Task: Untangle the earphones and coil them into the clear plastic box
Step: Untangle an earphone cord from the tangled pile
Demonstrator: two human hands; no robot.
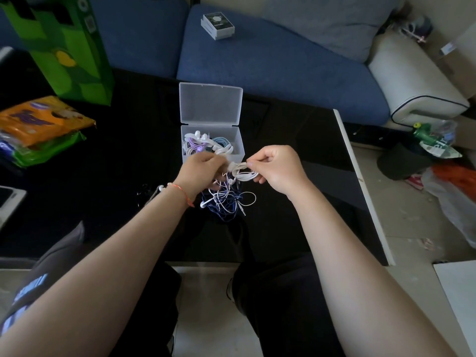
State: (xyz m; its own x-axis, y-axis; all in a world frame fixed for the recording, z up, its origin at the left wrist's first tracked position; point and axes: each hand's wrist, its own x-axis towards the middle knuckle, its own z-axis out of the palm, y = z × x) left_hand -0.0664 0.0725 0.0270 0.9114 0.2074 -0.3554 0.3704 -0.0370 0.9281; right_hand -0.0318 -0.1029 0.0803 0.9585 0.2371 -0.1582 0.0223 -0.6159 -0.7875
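Frame centre: both hands work a white earphone cord just in front of the clear plastic box (233, 148). The right hand (275, 168) pinches a small white coil (244, 172) between thumb and forefinger. The left hand (203, 167) is motion-blurred, fingers curled into the same cord bundle; exact grip hard to tell. The box sits centre frame on the black desk (296, 150), lid (211, 103) open and standing up behind it, with purple, white and pale blue earphones (198, 143) already inside. Below the hands, a loose tangle (226, 199) of white and dark blue cords lies on the desk, one jack end sticking out lower right of it.

Risks, as I judge them: strands appear to run from the held coil down into the tangle, so lifting toward the box could drag the whole pile along or tighten a knot. The coil looks loosely held, so it may spring open if the pinch slips. The box is already fairly full; pushing in another coil could disturb those inside or nudge the light box away.
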